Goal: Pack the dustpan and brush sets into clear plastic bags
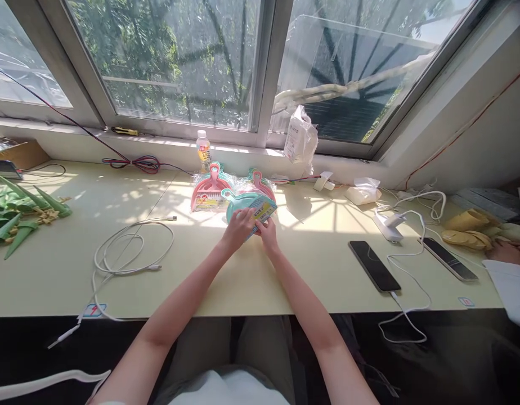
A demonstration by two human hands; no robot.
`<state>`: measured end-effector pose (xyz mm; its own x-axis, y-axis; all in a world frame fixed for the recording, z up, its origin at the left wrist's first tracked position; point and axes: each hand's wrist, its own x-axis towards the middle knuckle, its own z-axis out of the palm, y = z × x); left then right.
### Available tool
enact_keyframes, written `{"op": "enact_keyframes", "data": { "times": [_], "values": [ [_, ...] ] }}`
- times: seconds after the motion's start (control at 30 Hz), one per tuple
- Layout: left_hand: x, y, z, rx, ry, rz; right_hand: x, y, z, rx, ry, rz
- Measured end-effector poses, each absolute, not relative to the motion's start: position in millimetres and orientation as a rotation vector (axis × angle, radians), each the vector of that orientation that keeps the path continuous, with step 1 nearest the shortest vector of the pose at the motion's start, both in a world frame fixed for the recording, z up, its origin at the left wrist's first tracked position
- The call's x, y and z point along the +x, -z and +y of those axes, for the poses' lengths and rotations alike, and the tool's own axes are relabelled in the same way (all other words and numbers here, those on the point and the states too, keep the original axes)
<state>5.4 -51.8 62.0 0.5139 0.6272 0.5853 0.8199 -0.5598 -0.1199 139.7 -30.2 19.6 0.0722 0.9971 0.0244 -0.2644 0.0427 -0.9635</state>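
Note:
Both of my hands are on a teal dustpan set (248, 203) with a yellow and blue label, tilted above the table. My left hand (240, 226) grips its lower left side, fingers bent over the front. At its lower right edge, my right hand (267, 230) pinches the set near the label. Just behind stand a pink dustpan set (209, 191) in clear wrap on the left and another pink and teal wrapped set (257, 179) on the right, the latter partly hidden by the held one.
A bottle (203, 151) stands behind the sets. White cable (129, 253) coils lie left, green leaf-like pieces (19, 211) farther left. Right are a phone (374, 266), a second phone (449, 259), a power strip (387, 228) and another person's hand (510, 252).

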Motion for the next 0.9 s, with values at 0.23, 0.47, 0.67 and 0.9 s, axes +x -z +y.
{"op": "enact_keyframes", "data": {
  "times": [0.23, 0.47, 0.67, 0.9],
  "values": [
    [1, -63, -45, -2.334, 0.736, -1.516, 132, -12, -30, -1.057, -1.303, -1.196],
    [-7, -57, -41, -2.350, 0.737, -1.595, 130, -15, -35, -1.045, -1.352, -1.254],
    [-4, -58, -43, -2.375, 0.700, -1.581, 133, -17, -36, -1.056, -1.320, -1.283],
    [-3, -50, -41, -2.348, 0.620, -1.588, 133, -15, -35, -1.058, -1.282, -1.293]
  ]
}}
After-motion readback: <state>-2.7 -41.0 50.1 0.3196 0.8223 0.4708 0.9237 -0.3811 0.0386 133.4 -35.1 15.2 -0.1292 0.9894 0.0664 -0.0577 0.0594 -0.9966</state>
